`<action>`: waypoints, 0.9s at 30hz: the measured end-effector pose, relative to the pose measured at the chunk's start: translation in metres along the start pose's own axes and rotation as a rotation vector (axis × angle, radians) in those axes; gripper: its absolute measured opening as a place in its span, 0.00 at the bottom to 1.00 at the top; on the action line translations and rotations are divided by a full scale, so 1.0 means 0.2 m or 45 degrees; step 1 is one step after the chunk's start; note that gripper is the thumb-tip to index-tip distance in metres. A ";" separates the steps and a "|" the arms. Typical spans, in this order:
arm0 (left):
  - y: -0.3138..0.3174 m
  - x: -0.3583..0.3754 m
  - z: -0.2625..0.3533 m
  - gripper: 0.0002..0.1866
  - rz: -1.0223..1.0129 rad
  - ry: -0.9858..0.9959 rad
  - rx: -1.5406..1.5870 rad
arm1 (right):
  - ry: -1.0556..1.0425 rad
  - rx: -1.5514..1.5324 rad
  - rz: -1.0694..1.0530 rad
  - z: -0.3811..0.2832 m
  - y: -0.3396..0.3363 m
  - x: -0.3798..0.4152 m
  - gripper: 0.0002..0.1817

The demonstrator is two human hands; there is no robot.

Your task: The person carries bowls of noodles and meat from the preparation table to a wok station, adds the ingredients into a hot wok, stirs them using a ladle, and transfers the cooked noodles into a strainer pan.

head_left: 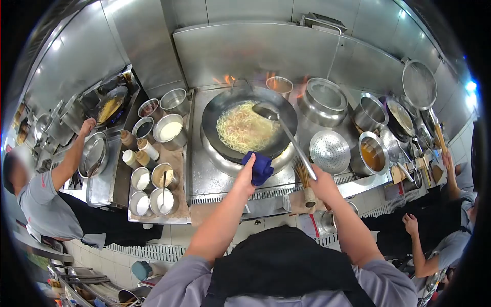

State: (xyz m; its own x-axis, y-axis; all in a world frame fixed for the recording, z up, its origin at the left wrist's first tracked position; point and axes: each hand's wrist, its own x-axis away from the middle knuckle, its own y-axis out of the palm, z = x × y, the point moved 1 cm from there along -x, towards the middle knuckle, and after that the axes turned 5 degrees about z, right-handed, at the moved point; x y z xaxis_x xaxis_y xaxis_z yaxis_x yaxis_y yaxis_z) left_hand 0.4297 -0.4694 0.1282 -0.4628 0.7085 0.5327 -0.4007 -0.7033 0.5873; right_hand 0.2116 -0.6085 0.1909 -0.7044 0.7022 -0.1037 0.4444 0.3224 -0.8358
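A large black wok (pixel 210 117) sits on the burner ring in front of me, with pale noodles (pixel 240 128) and bits of other food inside. My left hand (pixel 246 176) is closed around a folded dark blue cloth (pixel 261 169) at the wok's near edge; whatever the cloth covers is hidden. In my right hand (pixel 322 181) is the handle of a long metal ladle (pixel 294 140). The ladle's bowl rests at the right side of the noodles, tilted. Flames show behind the wok's far rim.
To the left stand metal pots and tubs of seasonings (pixel 171 130) and squeeze bottles (pixel 148 149). A perforated strainer (pixel 330 152), a lidded pot (pixel 323 102) and a pot of brown liquid (pixel 371 153) are on the right. Co-workers (pixel 51 199) stand on both sides; one holds another pan.
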 end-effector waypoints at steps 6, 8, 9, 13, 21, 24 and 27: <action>0.01 -0.34 0.00 0.13 0.292 -0.144 0.136 | 0.322 -0.325 -0.127 -0.10 0.03 -0.50 0.16; 0.02 -0.36 -0.06 0.11 0.349 -0.144 0.244 | 0.353 -0.399 -0.157 -0.17 0.15 -0.61 0.13; 0.04 -0.33 -0.05 0.11 0.365 -0.038 0.292 | 0.426 -0.544 -0.233 -0.20 0.22 -0.63 0.12; -0.01 -0.28 0.00 0.09 0.376 0.107 0.209 | 0.729 -1.350 -0.610 -0.36 0.32 -0.58 0.06; -0.01 -0.26 0.02 0.08 0.440 0.093 0.215 | 0.765 -1.134 -0.727 -0.26 -0.02 -0.20 0.05; -0.05 -0.29 0.00 0.11 0.478 0.079 0.168 | 0.463 -0.604 -0.635 -0.21 -0.12 -0.19 0.08; -0.02 -0.25 0.01 0.09 0.425 0.050 0.211 | 0.357 -0.514 -0.431 -0.24 0.03 -0.20 0.11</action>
State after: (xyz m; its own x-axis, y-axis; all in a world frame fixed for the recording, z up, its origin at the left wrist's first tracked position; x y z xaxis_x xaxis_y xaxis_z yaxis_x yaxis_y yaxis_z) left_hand 0.4559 -0.5015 0.1016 -0.5777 0.4370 0.6894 -0.0907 -0.8737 0.4779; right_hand 0.2686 -0.6042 0.2154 -0.6949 0.6416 0.3248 0.4346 0.7346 -0.5211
